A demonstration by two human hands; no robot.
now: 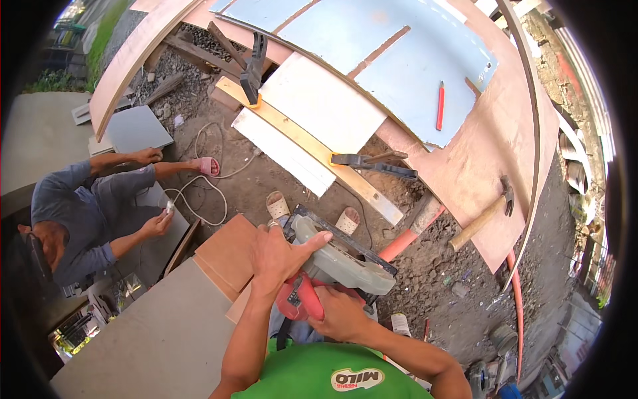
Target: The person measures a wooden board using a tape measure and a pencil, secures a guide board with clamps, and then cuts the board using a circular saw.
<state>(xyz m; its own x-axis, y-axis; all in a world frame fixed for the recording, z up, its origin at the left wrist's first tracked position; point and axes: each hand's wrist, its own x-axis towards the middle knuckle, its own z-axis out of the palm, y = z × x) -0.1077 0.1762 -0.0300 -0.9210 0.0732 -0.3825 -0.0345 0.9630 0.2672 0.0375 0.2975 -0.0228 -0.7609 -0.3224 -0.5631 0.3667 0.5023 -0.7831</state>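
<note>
A red circular saw with a grey guard [352, 269] is held up in front of my body, its black base plate turned on edge. My left hand [274, 256] grips the saw's front end, thumb stretched over the guard and the other fingers partly hidden. Round the red rear handle, my right hand [342, 312] is closed. Beyond the saw lies a white panel [319, 103] with a wooden strip [306, 146] across it. One black clamp [252, 73] sits at the strip's far left, and another clamp [379, 164] bites nearer its right end.
A blue-painted panel [392, 60] bears a red pencil [440, 106]. On the pinkish plywood [492, 173] lies a claw hammer [482, 213]. To the left a person [100, 206] sits holding a small pale object. A pale cable [199, 183] loops over the dirt; brown boards [229, 249] lie at my left.
</note>
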